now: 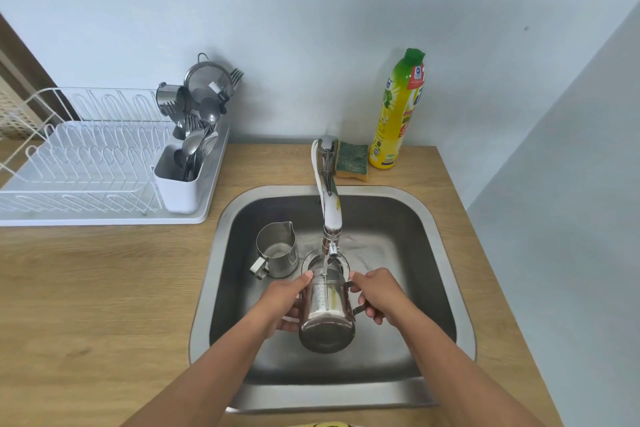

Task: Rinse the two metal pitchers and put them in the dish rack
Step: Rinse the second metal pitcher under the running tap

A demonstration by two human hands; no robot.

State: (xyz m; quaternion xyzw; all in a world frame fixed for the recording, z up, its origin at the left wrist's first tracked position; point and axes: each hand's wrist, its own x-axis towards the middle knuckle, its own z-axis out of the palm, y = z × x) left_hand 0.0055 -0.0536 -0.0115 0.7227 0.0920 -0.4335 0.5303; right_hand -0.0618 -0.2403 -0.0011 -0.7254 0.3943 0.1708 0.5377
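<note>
One metal pitcher (pixel 325 312) is tipped with its mouth away from me, under the running faucet (pixel 330 204); water streams onto it. My left hand (pixel 285 298) grips its left side. My right hand (pixel 379 295) holds the handle on its right side. The second metal pitcher (pixel 277 250) stands upright on the sink floor, left of the drain, spout pointing to the back. The white wire dish rack (pixel 86 156) sits on the counter at the left, its plate slots bare.
The steel sink (pixel 433 253) is set in a wooden counter (pixel 104 288). A cutlery caddy (pixel 180 180) with spoons, a strainer and a cup is on the rack's right end. A green sponge (pixel 352 160) and a yellow detergent bottle (pixel 396 114) stand behind the sink by the wall.
</note>
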